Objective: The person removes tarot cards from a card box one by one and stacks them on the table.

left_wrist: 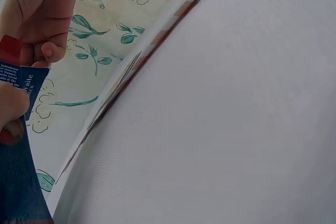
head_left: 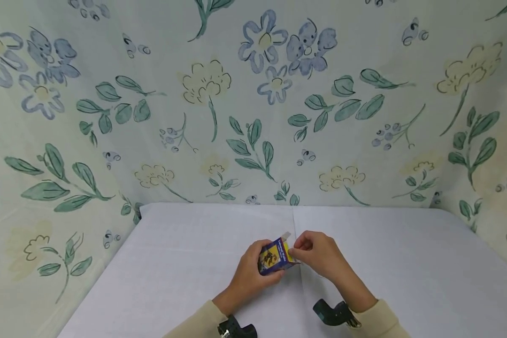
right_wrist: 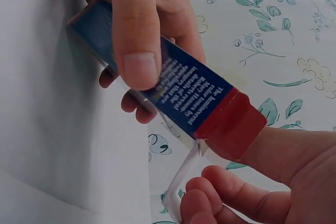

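Note:
My left hand point(head_left: 250, 271) grips a small blue tarot card box point(head_left: 271, 258) with a yellow picture panel, just above the white table. Its thumb lies along the printed side in the right wrist view. A red end flap point(right_wrist: 235, 128) stands out from the box's end, which faces my right hand point(head_left: 323, 256). The right thumb reaches behind that flap, its tip hidden, while the other fingers curl below. Something yellow shows at the box's end by the thumb. A clear plastic-looking strip point(right_wrist: 182, 179) hangs from the box near the right fingers. Whether the right hand pinches anything is hidden.
A white cloth-covered table point(head_left: 186, 263) spreads under both hands, with a crease running down its middle. Behind it hangs a floral curtain point(head_left: 211, 155), which also runs along the sides. Black wrist cameras point(head_left: 331, 313) sit on both forearms.

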The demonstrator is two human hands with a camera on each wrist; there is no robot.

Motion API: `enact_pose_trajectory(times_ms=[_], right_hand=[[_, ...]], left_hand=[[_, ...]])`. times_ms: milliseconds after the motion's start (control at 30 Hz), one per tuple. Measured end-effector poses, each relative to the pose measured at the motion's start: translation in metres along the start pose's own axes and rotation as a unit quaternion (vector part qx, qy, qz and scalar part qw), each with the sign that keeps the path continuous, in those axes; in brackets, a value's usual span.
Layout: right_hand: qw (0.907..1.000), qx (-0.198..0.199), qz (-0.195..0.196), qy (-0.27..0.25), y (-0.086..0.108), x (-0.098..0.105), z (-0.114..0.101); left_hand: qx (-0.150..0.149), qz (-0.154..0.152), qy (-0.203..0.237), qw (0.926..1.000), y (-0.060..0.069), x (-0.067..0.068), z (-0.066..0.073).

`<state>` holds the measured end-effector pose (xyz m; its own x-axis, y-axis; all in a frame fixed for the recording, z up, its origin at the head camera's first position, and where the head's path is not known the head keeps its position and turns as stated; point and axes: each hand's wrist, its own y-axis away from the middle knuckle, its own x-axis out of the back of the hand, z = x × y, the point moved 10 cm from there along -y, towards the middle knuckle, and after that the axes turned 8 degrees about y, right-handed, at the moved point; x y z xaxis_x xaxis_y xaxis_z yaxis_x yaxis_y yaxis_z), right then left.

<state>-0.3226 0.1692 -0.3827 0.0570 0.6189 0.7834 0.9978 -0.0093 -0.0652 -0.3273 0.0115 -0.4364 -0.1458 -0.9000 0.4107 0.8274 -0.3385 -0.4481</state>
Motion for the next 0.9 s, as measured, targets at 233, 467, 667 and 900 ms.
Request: enact_pose_trajectory(times_ms=[233,467,667,900], right_hand=[[1.0000,0.007,-0.001,0.005,-0.0003,-0.0016,-0.0011],[1.0000,-0.004,-0.007,0.004,0.0001,-0.0048,0.0015],[1.0000,0.005,-0.003,0.001,-0.0011,-0.0026,-0.0002],[0.9999,-0.003,-0.013,-0.007,-0.0020,-0.0038,0.0009]], left_hand=[[-0.001,-0.002,0.008,1.0000,0.0005,-0.0001,0.0008],[0.008,-0.005,0.011,0.9999,0.0008,-0.0013,-0.0003],[-0.005,-0.001,0.006,1.0000,-0.0009,-0.0011,0.0005],[0.007,-0.002,0.004,1.0000,-0.0001,-0.0009,-0.0004]])
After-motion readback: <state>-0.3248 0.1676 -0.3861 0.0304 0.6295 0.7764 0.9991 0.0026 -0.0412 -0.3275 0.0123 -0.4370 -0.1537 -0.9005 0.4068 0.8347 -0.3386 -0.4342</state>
